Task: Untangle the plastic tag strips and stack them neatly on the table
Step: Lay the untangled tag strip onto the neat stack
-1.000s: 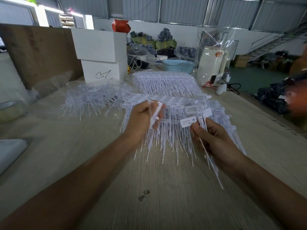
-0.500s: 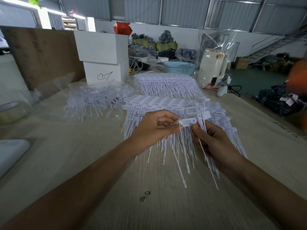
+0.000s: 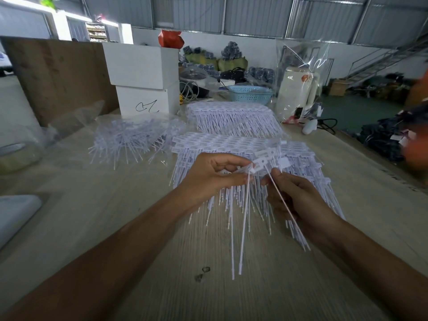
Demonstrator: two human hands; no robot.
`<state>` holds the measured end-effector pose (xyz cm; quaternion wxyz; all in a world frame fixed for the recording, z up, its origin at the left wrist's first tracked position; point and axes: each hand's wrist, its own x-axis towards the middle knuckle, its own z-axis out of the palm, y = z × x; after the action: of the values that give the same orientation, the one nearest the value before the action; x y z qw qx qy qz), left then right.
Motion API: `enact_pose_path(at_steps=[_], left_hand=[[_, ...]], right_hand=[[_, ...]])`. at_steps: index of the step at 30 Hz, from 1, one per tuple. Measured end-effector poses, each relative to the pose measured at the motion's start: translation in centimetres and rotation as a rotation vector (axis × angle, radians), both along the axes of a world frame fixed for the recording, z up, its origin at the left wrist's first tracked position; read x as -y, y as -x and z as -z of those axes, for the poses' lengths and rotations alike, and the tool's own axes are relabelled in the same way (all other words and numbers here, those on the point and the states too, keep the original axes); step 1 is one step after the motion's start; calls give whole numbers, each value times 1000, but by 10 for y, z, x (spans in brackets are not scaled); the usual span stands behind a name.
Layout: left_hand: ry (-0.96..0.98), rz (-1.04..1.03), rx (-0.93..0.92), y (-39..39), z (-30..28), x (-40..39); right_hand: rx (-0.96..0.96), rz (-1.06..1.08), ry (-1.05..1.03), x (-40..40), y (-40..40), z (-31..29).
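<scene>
Warehouse bench, pale wood table (image 3: 129, 228). Left hand (image 3: 212, 176) pinches white plastic tag strips (image 3: 244, 218) at their heads, tails hanging toward the table. Right hand (image 3: 298, 200) pinches 1 strip stem just beside it. Stacked strips (image 3: 222, 144) lie directly beyond both hands; loose tangled strips (image 3: 129, 140) beyond the left.

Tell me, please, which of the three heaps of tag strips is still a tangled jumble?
The left heap, before the white boxes: its strips point everywhere, unlike the two combed stacks.
</scene>
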<state>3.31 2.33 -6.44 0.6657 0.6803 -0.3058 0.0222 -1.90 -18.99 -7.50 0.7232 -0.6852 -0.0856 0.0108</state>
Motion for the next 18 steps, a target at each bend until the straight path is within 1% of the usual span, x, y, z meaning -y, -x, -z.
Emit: enact_pose_path(at_steps=[3, 5, 8, 12, 15, 18], left_hand=[[27, -49, 20, -2, -2, -3], [7, -62, 45, -3, -1, -3], [-59, -103, 91, -3, 1, -3], [-191, -191, 198, -4, 2, -1], [-225, -174, 243, -1, 1, 3], [-246, -154, 295, 4, 5, 9]], right_hand=[[-65, -91, 30, 1, 0, 1], [-48, -112, 61, 0, -1, 3], [-48, -92, 59, -2, -1, 5], [-100, -66, -50, -1, -2, 3], [-69, -29, -88, -3, -3, 4], [-16, 2, -46, -4, -3, 6]])
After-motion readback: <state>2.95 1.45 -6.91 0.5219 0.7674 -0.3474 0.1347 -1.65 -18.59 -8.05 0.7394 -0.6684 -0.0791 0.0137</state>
